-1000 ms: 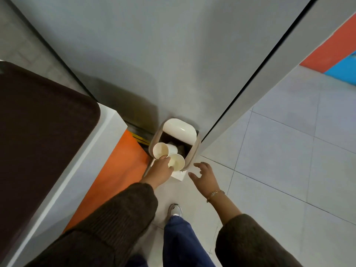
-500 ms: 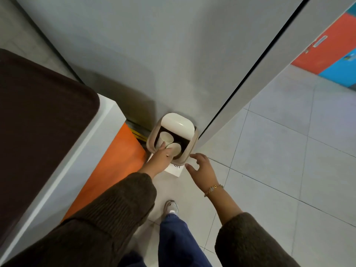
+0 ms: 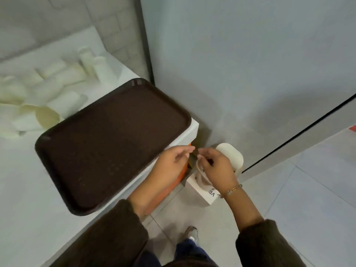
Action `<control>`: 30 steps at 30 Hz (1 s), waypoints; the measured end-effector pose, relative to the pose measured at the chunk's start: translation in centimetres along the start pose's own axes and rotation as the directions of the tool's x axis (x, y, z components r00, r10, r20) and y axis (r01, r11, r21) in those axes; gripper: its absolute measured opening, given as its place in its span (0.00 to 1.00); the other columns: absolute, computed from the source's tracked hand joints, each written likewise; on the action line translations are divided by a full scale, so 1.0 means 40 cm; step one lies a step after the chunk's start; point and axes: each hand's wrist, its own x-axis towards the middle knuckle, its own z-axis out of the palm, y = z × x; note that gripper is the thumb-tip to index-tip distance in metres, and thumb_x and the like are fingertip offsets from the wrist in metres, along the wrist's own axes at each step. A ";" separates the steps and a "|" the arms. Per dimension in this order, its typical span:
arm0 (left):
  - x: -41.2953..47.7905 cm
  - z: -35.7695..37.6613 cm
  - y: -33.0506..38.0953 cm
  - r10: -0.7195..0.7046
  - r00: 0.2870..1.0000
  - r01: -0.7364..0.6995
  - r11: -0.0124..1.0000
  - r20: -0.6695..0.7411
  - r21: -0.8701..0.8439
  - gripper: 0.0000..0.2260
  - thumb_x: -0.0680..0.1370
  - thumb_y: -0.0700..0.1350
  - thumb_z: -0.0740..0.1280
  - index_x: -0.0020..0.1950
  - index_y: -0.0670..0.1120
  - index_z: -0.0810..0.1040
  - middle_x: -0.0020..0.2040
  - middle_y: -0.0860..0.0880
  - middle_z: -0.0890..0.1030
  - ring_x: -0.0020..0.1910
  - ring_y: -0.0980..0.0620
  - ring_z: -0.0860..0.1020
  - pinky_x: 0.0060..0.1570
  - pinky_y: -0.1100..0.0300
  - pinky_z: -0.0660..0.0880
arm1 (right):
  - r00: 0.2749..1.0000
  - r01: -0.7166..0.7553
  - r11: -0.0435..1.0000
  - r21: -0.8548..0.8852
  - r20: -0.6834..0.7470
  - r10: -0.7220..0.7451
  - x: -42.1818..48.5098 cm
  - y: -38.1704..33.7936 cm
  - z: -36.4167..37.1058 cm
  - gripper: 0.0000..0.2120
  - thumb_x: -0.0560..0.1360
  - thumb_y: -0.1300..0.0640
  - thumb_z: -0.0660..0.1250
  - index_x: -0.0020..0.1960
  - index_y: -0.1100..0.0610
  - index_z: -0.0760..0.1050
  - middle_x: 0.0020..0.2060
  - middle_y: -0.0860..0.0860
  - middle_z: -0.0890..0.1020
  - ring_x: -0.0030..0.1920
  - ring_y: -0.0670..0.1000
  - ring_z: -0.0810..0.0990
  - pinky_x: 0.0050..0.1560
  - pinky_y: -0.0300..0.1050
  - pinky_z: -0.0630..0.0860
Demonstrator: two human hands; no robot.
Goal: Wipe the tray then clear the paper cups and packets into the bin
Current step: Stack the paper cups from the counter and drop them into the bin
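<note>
Dark-brown tray (image 3: 115,141), pale paper cups (image 3: 102,71) behind, left hand (image 3: 172,163), right hand (image 3: 216,167) over bin (image 3: 230,157), fingers (image 3: 183,150) slack, empty

The white box (image 3: 205,196) at the foot of the bin (image 3: 232,158) shows the letters "VE"; the rest is hidden.

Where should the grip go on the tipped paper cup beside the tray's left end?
Probably on the rim of the tipped cup, thumb inside, coming from the tray side: it lies on its side with the open mouth facing the tray, and other cups crowd its body behind. Blur hides finer detail.
</note>
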 end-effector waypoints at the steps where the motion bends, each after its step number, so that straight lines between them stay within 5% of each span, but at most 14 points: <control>1: -0.024 -0.049 0.016 0.014 0.998 -0.015 1.000 -0.057 -0.022 0.12 0.78 0.37 0.62 0.54 0.51 0.80 0.51 0.59 0.80 0.51 0.69 0.77 0.53 0.77 0.69 | 0.999 0.050 0.999 0.014 0.002 -0.050 0.003 -0.045 0.006 0.09 0.76 0.56 0.64 0.54 0.51 0.78 0.49 0.47 0.82 0.49 0.45 0.79 0.53 0.41 0.76; 9: -0.222 -0.431 0.002 -0.024 0.906 0.028 1.000 -0.422 0.005 0.11 0.78 0.42 0.62 0.55 0.54 0.80 0.52 0.59 0.81 0.52 0.64 0.78 0.51 0.79 0.69 | 0.952 0.262 0.955 0.141 0.124 -0.280 -0.003 -0.381 0.183 0.07 0.75 0.56 0.66 0.52 0.48 0.77 0.42 0.41 0.81 0.45 0.43 0.80 0.50 0.37 0.76; 18: -0.389 -0.808 -0.106 -0.074 0.824 0.095 0.995 -0.562 0.008 0.10 0.79 0.42 0.62 0.54 0.54 0.79 0.51 0.57 0.80 0.50 0.60 0.79 0.48 0.75 0.68 | 0.896 0.356 0.933 0.049 0.265 -0.356 -0.035 -0.657 0.485 0.08 0.76 0.54 0.64 0.55 0.50 0.76 0.44 0.46 0.80 0.45 0.43 0.79 0.48 0.35 0.75; 25: -0.432 -1.004 -0.195 -0.116 0.802 0.115 0.993 -0.586 -0.040 0.11 0.79 0.41 0.61 0.57 0.50 0.79 0.51 0.55 0.80 0.49 0.59 0.79 0.44 0.73 0.69 | 0.943 0.184 0.980 0.076 0.267 -0.198 0.065 -0.757 0.708 0.09 0.75 0.58 0.65 0.55 0.58 0.76 0.48 0.54 0.81 0.41 0.49 0.80 0.50 0.37 0.77; 28: -0.420 -1.042 -0.222 -0.128 0.799 0.110 0.992 -0.587 -0.067 0.10 0.79 0.40 0.61 0.57 0.48 0.79 0.50 0.53 0.80 0.50 0.55 0.79 0.45 0.72 0.69 | 0.942 -0.118 0.947 0.298 0.336 0.012 0.120 -0.792 0.776 0.15 0.77 0.60 0.63 0.63 0.62 0.70 0.54 0.58 0.79 0.36 0.48 0.80 0.38 0.34 0.77; 30: -0.405 -1.059 -0.236 -0.136 0.800 0.103 0.991 -0.584 -0.090 0.10 0.79 0.40 0.61 0.55 0.49 0.79 0.50 0.52 0.80 0.51 0.53 0.79 0.46 0.70 0.69 | 0.904 -0.315 0.844 0.434 0.407 0.128 0.143 -0.812 0.817 0.20 0.77 0.59 0.63 0.67 0.64 0.66 0.53 0.58 0.77 0.38 0.50 0.80 0.41 0.40 0.78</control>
